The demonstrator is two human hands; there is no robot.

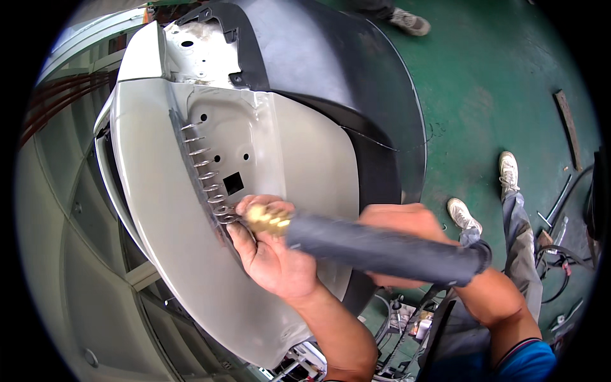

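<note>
A row of several thin metal pull rings [208, 175] stands along a crease in the pale grey car body panel [143, 165]. At the near end of the row, my left hand [286, 270] has its palm up, with thumb and fingertips pinched on a ring. My right hand [407, 223] grips a black tubular tool with a brass tip, which looks like a dent-pulling weld gun [382, 245]. Its brass end [268, 219] lies across my left fingers by the rings, partly covering them. The tool and right hand are blurred by motion.
A black bumper [318, 44] curves beyond the panel. On the green floor [471, 83] lie a wooden strip [568, 130], a T-handled bar [558, 200] and a dark cable [560, 248]. Another person's shoe [410, 22] is at the top. Cables and small parts [404, 318] sit near my arms.
</note>
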